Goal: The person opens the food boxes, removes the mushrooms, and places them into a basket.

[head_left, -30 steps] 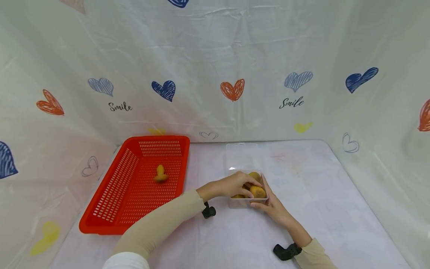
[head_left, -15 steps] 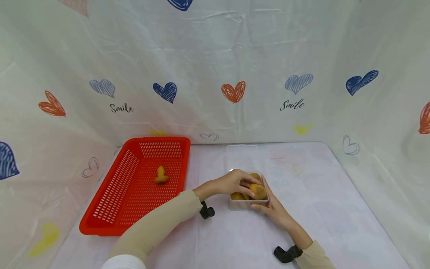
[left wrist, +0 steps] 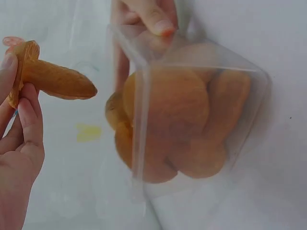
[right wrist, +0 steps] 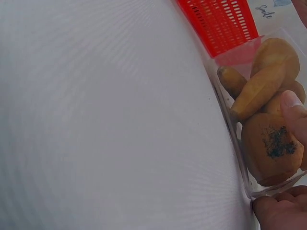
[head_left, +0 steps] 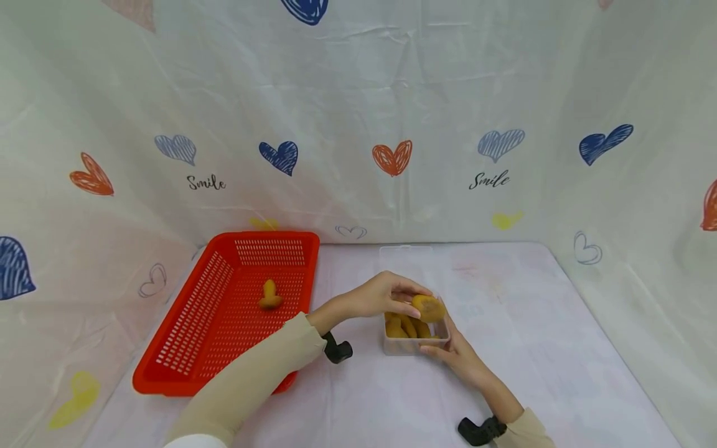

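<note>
My left hand [head_left: 383, 295] pinches an orange-brown mushroom [left wrist: 57, 80] by its cap, just above the clear plastic box [head_left: 404, 348]. In the left wrist view its stem points toward the box, with air between them. Inside the box lie several more mushrooms [left wrist: 170, 103], caps and stems jumbled together; one cap shows a dark speckled patch in the right wrist view. My right hand [head_left: 463, 359] holds the box at its right side, thumb near the front corner and fingers along the side wall. Behind it the box's clear lid [head_left: 404, 258] is folded back.
A red perforated basket [head_left: 224, 367] stands at the left, partly behind my left forearm. One mushroom [head_left: 271, 298] lies in it. White cloth [head_left: 526, 323] covers the table, and a white curtain [head_left: 336, 93] with printed hearts rises behind and at both sides.
My left hand has lifted the mushroom up from among the others in the box, showing more of those below. The right hand has stayed at the box. The head view has tilted slightly.
</note>
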`<action>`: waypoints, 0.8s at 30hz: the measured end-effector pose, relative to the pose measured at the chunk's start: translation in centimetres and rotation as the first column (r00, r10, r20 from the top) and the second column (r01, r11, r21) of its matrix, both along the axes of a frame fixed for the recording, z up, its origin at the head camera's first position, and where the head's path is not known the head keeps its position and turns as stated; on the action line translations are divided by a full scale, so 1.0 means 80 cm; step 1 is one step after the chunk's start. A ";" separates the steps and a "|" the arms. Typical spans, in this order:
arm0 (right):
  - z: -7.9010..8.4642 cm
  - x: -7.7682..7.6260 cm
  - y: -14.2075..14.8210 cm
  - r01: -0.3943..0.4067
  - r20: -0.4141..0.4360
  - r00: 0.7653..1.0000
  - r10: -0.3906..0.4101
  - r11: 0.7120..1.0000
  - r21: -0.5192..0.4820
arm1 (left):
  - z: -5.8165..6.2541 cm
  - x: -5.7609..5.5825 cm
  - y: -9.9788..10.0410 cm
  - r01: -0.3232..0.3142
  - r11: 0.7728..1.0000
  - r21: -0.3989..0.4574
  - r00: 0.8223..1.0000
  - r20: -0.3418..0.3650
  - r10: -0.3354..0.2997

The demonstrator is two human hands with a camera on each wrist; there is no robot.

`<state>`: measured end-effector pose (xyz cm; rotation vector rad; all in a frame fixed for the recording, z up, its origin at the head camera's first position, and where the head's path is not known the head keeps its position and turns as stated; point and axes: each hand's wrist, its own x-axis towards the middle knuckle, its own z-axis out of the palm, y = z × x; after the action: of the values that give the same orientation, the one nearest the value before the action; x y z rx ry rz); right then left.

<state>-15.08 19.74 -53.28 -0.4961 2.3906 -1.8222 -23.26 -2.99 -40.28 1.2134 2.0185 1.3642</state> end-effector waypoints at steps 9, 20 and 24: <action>-0.002 0.002 -0.002 0.011 0.007 1.000 -0.012 0.999 0.043 | 0.019 0.001 -0.038 -0.055 0.998 0.031 0.998 -0.018 0.055; 0.000 0.001 -0.002 0.034 0.062 0.997 -0.036 0.998 0.045 | 0.048 -0.005 -0.104 -0.213 0.976 0.044 0.977 -0.002 0.213; 0.001 0.000 -0.002 0.022 0.060 0.998 -0.024 0.999 0.022 | 0.058 -0.007 -0.128 -0.286 0.957 0.050 0.958 0.007 0.286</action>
<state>-15.07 19.58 -53.21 -0.4071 2.3835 -1.7917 -23.82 -13.26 -35.67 0.9674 2.2390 1.5548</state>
